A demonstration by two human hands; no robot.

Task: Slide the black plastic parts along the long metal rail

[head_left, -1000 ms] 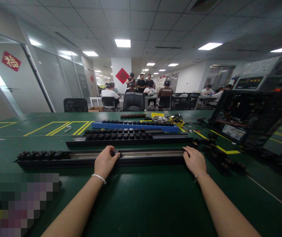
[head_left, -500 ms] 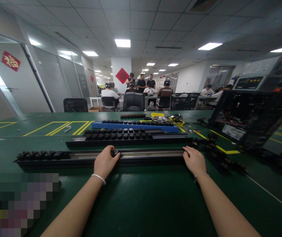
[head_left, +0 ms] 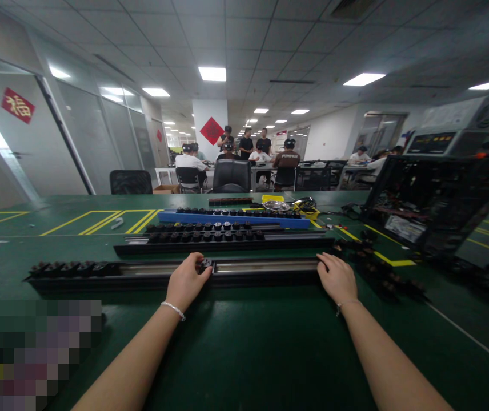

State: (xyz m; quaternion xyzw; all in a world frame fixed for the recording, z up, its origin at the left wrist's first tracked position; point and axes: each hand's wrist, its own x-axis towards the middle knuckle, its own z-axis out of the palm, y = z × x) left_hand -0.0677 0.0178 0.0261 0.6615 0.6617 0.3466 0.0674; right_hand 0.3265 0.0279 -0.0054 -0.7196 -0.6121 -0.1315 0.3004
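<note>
A long black rail with a pale metal channel lies across the green table in front of me. My left hand is closed around a small black block with a round top, which sits in the channel near the rail's middle. At the rail's right end my right hand grips the rail between thumb and fingers. Several similar black blocks stand in a row on the rail's left end.
Behind it lie another black rail with blocks and a blue rail. Loose black parts and an open computer case are at the right. A metal dish stands farther back. People sit and stand beyond the table.
My left hand has slid a little to the right along the rail, and the black block has moved with it. My right hand has stayed at the rail's right end.
</note>
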